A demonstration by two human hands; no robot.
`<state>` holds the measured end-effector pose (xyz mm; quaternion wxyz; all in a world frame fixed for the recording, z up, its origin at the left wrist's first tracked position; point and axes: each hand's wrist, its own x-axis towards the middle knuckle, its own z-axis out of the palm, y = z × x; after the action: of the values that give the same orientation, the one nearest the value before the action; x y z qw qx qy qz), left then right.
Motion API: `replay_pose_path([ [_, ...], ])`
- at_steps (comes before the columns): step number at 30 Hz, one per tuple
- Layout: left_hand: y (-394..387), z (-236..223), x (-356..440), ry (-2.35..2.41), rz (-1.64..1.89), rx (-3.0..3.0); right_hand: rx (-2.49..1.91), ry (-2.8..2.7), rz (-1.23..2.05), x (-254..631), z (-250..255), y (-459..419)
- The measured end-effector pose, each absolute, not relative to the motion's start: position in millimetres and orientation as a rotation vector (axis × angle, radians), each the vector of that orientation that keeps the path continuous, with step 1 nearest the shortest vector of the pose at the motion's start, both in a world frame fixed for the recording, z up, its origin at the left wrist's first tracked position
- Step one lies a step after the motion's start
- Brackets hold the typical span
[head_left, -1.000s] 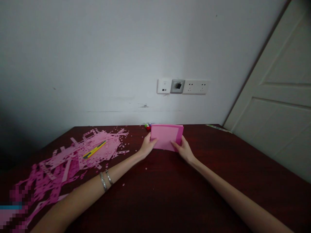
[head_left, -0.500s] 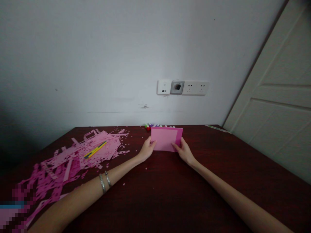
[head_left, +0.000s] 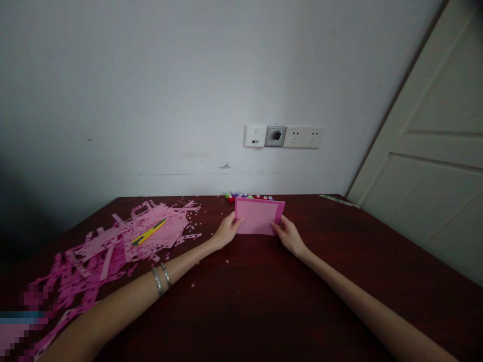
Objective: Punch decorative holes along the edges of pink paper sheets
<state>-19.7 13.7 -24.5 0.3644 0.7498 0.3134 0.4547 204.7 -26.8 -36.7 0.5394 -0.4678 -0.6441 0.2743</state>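
Observation:
Between my two hands a stack of pink paper (head_left: pixel 256 217) stands tilted up over the table, a lighter pink sheet in front and darker pink showing along its top and right edges. My left hand (head_left: pixel 227 229) grips the left edge, thumb on the front face. At the right edge my right hand (head_left: pixel 290 234) pinches the paper the same way, its fingers hidden behind. Just behind the paper lie several small colourful balls with eye-like white spots (head_left: pixel 230 198), partly covered by it.
Pink paper scraps and punched strips (head_left: pixel 109 251) spread over the left of the dark red table (head_left: pixel 241 311). A yellow utility knife (head_left: pixel 149 232) lies on them. A thin patterned strip (head_left: pixel 338 200) rests at the back right. Wall sockets (head_left: pixel 304 137) sit above the table.
The paper stack has lowered slightly, uncovering more of the small balls behind it. Along its right edge my right thumb has slid a little to the right. Both hands keep hold.

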Motion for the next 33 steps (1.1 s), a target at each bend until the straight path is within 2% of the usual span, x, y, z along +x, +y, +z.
replay_pose_path([
  [10,6,-4,-23,0.879,1.066,1.826,-1.187,-1.541,0.706,201,-21,-38],
  [18,-18,1,-26,1.16,0.596,1.559,-1.531,-1.736,0.65,193,-18,-51],
  [25,-16,-4,-27,1.226,0.483,1.825,-1.624,-1.87,0.547,188,-12,-56],
  [33,-20,14,-26,1.468,0.365,2.155,-1.722,-1.962,0.501,187,-4,-58],
])
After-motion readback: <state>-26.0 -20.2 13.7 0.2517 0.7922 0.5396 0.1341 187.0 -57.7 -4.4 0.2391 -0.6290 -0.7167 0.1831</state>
